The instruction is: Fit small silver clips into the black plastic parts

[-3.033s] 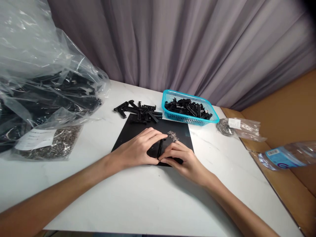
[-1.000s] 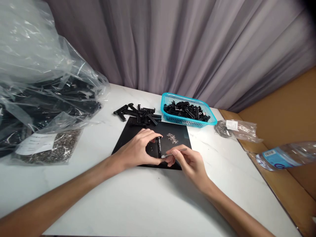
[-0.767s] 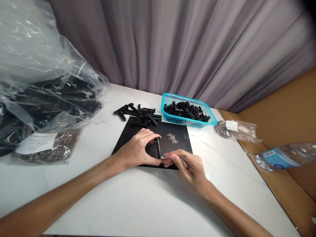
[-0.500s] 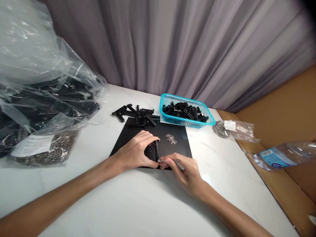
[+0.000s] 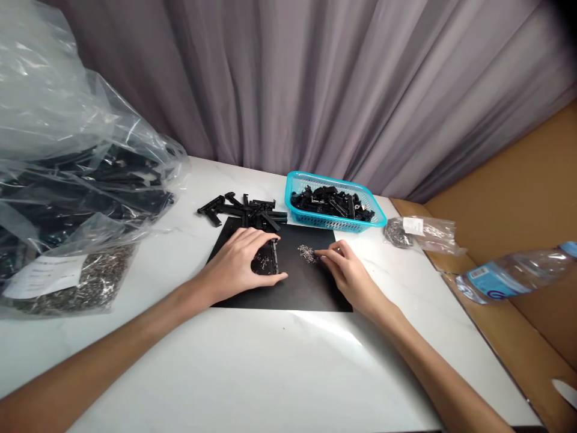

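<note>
One grey curtain (image 5: 270, 90) hangs behind a white table (image 5: 216, 373), with cardboard (image 5: 518, 162) along the right side. A big clear bag (image 5: 81, 174) of black pieces fills the table's left end. Mid-table lies a black mat (image 5: 297, 294); just beyond its far right corner is a blue basket (image 5: 324, 221) of black pieces. A bottle (image 5: 505, 276) is at the cardboard. A labelled left bag (image 5: 97, 279) of metal bits sits against the big one, a smaller right bag (image 5: 433, 231) near the basket. A black heap (image 5: 247, 210) overlaps the mat's far edge.

The left hand (image 5: 234, 258) curves wide, its thumb and fingertips at opposite ends of a black part (image 5: 274, 255), gripping it over the mat. The right hand (image 5: 349, 273) has fingertips bunched closely at the edge of a metal pile (image 5: 307, 254); whether they pinch anything I cannot tell. Smallest, a scatter (image 5: 263, 262) of bits lies inside the left hand's curve.
</note>
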{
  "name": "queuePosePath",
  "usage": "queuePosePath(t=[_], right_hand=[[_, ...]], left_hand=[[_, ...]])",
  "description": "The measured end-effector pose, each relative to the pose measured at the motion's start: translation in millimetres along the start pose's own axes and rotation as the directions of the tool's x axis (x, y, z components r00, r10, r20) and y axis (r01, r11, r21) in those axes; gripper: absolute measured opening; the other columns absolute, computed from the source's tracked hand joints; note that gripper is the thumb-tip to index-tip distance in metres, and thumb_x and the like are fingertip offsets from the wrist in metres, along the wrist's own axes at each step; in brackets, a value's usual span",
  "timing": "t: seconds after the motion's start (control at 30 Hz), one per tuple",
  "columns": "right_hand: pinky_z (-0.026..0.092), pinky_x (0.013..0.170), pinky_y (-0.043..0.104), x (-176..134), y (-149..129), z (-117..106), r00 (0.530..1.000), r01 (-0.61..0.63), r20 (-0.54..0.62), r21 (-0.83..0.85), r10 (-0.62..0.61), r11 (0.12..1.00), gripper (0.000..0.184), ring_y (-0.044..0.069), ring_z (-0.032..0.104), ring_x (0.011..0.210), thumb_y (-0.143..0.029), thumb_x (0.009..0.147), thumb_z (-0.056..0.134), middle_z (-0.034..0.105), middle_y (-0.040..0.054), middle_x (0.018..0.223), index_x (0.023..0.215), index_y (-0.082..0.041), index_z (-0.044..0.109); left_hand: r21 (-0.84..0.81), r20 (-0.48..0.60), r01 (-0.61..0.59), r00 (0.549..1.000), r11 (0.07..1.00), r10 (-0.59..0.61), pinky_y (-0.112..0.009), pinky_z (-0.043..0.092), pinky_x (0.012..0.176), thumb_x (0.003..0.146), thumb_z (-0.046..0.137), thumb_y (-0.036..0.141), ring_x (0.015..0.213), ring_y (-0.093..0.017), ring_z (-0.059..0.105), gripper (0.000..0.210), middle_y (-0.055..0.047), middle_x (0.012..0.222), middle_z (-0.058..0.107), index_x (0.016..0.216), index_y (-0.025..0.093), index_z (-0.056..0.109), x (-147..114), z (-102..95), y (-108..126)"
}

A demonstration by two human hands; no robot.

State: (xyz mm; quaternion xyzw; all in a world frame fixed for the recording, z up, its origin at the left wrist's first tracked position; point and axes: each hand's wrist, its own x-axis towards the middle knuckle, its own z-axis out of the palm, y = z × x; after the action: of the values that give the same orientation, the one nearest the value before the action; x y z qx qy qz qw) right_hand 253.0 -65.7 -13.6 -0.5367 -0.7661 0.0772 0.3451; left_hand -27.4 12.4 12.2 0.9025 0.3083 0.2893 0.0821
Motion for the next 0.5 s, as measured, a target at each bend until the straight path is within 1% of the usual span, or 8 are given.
queuePosePath(t=[0.07, 0.13, 0.23, 0.27, 0.33, 0.4, 0.43, 0.5], right_hand=[[0.058, 0.083, 0.041, -2.4, 4.4, 2.0, 0.998, 0.017, 0.066, -0.051, -0.013, 0.999, 0.034, 0.024, 0.064, 0.091, -0.028, 0.109, 0.043, 0.059, 0.0132, 0.111, 0.127, -0.02, 0.07], [0.059, 0.083, 0.042, -4.4, 3.1, 1.8, 0.992, 0.035, 0.121, -0.1, -0.023, 0.994, 0.036, 0.025, 0.066, 0.093, -0.026, 0.109, 0.042, 0.061, 0.0142, 0.113, 0.132, -0.021, 0.069], [0.06, 0.084, 0.044, -5.2, -1.7, 0.9, 0.987, 0.036, 0.158, -0.157, -0.011, 0.987, 0.036, 0.026, 0.068, 0.093, -0.024, 0.108, 0.043, 0.062, 0.0153, 0.117, 0.133, -0.02, 0.068], [0.06, 0.084, 0.043, -4.8, -2.5, 1.0, 0.989, 0.023, 0.148, -0.164, 0.001, 0.986, 0.034, 0.026, 0.068, 0.093, -0.024, 0.108, 0.044, 0.063, 0.0148, 0.116, 0.13, -0.02, 0.069], [0.059, 0.082, 0.041, -3.3, -2.7, 1.7, 0.994, -0.01, 0.107, -0.17, 0.028, 0.985, 0.028, 0.025, 0.069, 0.091, -0.023, 0.107, 0.046, 0.066, 0.0119, 0.109, 0.116, -0.021, 0.072], [0.057, 0.077, 0.038, -1.4, -1.6, 1.7, 0.997, -0.043, 0.06, -0.17, 0.053, 0.984, 0.022, 0.023, 0.068, 0.086, -0.023, 0.106, 0.048, 0.066, 0.009, 0.102, 0.104, -0.021, 0.07], [0.056, 0.075, 0.036, -0.5, -1.0, 1.2, 0.997, -0.058, 0.039, -0.164, 0.065, 0.985, 0.02, 0.022, 0.067, 0.083, -0.023, 0.105, 0.049, 0.066, 0.008, 0.1, 0.1, -0.021, 0.068], [0.055, 0.071, 0.034, 0.9, -0.1, -1.2, 0.996, -0.084, 0.01, -0.138, 0.086, 0.987, 0.016, 0.02, 0.066, 0.08, -0.022, 0.105, 0.05, 0.066, 0.0074, 0.101, 0.1, -0.021, 0.065]], left_hand=[[0.019, -0.006, -0.007, 1.0, 1.0, 0.007, -0.049, 0.05, 0.106, 0.082, 0.08, 0.056, 0.114, -0.031, 0.063, 0.062, -0.01, 0.12, 0.071, 0.128, 0.018, 0.064, 0.0, 0.0, -1.4], [0.027, -0.011, -0.011, 1.0, 1.0, 0.012, -0.05, 0.049, 0.106, 0.082, 0.08, 0.056, 0.113, -0.031, 0.063, 0.061, -0.01, 0.121, 0.071, 0.128, 0.018, 0.064, -0.5, 0.1, -2.2], [0.032, -0.014, -0.02, 1.0, 0.999, 0.02, -0.051, 0.05, 0.106, 0.082, 0.08, 0.055, 0.112, -0.03, 0.064, 0.06, -0.01, 0.12, 0.071, 0.127, 0.018, 0.064, -1.0, 1.0, -2.9], [0.036, -0.011, -0.024, 1.0, 0.999, 0.024, -0.05, 0.05, 0.105, 0.082, 0.08, 0.055, 0.112, -0.03, 0.064, 0.06, -0.01, 0.12, 0.071, 0.127, 0.018, 0.064, -1.0, 1.5, -3.0], [0.052, -0.003, -0.034, 0.999, 0.998, 0.034, -0.05, 0.05, 0.104, 0.083, 0.079, 0.055, 0.112, -0.03, 0.064, 0.06, -0.01, 0.121, 0.071, 0.127, 0.019, 0.063, -0.8, 2.4, -2.9], [0.07, 0.007, -0.049, 0.999, 0.996, 0.049, -0.049, 0.05, 0.104, 0.083, 0.079, 0.056, 0.113, -0.031, 0.064, 0.06, -0.01, 0.121, 0.071, 0.128, 0.019, 0.062, -0.6, 2.9, -2.6], [0.078, 0.008, -0.058, 0.998, 0.995, 0.057, -0.049, 0.05, 0.104, 0.084, 0.078, 0.056, 0.113, -0.031, 0.064, 0.06, -0.01, 0.121, 0.071, 0.129, 0.019, 0.062, -0.5, 3.0, -2.3], [0.085, 0.01, -0.071, 0.997, 0.994, 0.07, -0.048, 0.05, 0.104, 0.085, 0.078, 0.055, 0.113, -0.031, 0.064, 0.059, -0.01, 0.121, 0.071, 0.129, 0.019, 0.061, -0.4, 2.6, -1.8]])
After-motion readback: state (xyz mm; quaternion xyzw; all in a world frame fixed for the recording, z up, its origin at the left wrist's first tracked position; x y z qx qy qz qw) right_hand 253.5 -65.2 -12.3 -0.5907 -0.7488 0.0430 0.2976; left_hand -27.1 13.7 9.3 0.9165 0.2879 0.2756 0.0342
